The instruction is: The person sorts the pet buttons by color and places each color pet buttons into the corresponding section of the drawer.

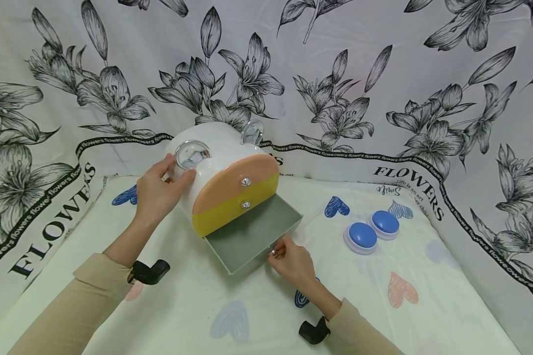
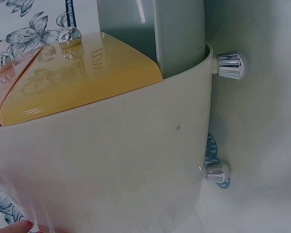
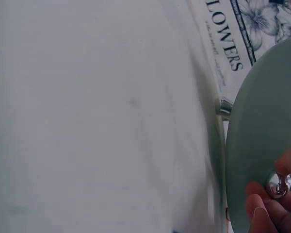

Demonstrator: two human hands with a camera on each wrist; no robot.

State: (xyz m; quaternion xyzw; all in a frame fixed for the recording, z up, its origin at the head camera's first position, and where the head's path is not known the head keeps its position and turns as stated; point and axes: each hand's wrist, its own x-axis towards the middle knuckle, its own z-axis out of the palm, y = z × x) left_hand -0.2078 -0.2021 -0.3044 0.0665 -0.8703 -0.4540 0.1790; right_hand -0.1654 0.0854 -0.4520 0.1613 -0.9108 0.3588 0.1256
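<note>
A white rounded drawer box point(image 1: 217, 133) with silver ring-shaped ears stands tilted toward the right in the head view. Its orange drawer point(image 1: 222, 185) and yellow drawer point(image 1: 224, 212) are closed. The bottom green drawer point(image 1: 253, 234) is pulled far out, and its inside is bare. My left hand point(image 1: 162, 190) grips the box's left side by one ear point(image 1: 193, 154), thumb on the white shell. At the green drawer's front, my right hand point(image 1: 290, 259) pinches the silver knob point(image 3: 279, 184) between thumb and fingers. Short silver feet point(image 2: 230, 66) show under the box in the left wrist view.
Two blue push buttons point(image 1: 362, 235) with pale bases sit side by side on the right of the heart-printed cloth point(image 1: 337, 296). A flower-printed curtain point(image 1: 337, 29) rises behind the box. Black wrist straps point(image 1: 151, 272) are on both forearms.
</note>
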